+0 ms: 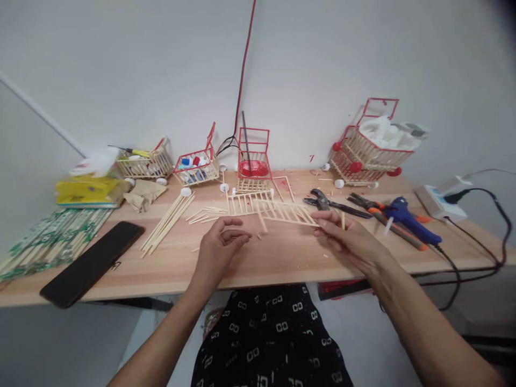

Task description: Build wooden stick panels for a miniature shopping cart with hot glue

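Right fingers pinch a slatted wooden frame, left fingers half-open — red-trimmed stick cart holding blue, red, white pieces.

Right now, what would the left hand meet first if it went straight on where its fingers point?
Probably the wooden stick frame held in the right hand, though depth is unclear here.

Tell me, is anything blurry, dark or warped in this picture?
In the head view, the light looks soft and fairly even; the wooden stick frame in the right hand looks slightly smeared; the top right corner darkens; the phone seems stretched, perhaps by a wide lens.
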`<state>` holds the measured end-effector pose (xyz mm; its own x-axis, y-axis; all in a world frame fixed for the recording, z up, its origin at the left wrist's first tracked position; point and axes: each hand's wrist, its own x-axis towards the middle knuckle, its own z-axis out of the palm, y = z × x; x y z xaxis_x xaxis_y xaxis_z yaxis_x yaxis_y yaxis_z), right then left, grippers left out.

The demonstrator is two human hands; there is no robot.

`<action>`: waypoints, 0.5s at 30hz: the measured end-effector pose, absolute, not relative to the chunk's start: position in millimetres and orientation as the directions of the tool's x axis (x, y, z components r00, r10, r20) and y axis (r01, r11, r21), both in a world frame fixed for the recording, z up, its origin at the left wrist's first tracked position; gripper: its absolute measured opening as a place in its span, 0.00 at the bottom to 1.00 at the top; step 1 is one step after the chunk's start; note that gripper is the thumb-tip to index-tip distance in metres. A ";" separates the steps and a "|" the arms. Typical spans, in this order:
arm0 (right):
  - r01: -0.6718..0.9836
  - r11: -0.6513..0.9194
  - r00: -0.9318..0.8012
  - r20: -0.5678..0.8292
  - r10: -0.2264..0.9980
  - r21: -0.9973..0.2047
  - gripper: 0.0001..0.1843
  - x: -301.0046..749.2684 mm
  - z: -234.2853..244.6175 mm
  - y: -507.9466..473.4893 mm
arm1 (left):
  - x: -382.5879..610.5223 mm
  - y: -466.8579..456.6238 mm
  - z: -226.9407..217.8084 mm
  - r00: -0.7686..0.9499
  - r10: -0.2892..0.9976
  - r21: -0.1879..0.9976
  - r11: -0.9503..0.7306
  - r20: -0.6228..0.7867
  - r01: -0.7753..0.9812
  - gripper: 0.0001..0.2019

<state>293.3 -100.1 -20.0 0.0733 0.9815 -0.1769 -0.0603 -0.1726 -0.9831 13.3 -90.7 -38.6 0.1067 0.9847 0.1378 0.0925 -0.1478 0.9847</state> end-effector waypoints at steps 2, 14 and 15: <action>-0.098 -0.165 0.117 -0.175 0.978 -0.982 0.20 303.3 -18.7 -105.0 | 19.6 -90.0 -39.8 0.173 0.940 0.898 -0.333 0.293 0.287 0.08; 0.050 -0.113 0.151 -0.104 0.983 -0.992 0.22 318.0 -16.9 -121.0 | 12.0 -70.8 -39.9 0.696 0.636 0.290 -0.772 0.333 0.566 0.11; 0.074 -0.112 0.138 -0.101 0.985 -0.991 0.22 316.0 -18.1 -120.6 | 2.7 -72.2 -40.5 0.684 0.646 0.270 -0.763 0.339 0.587 0.10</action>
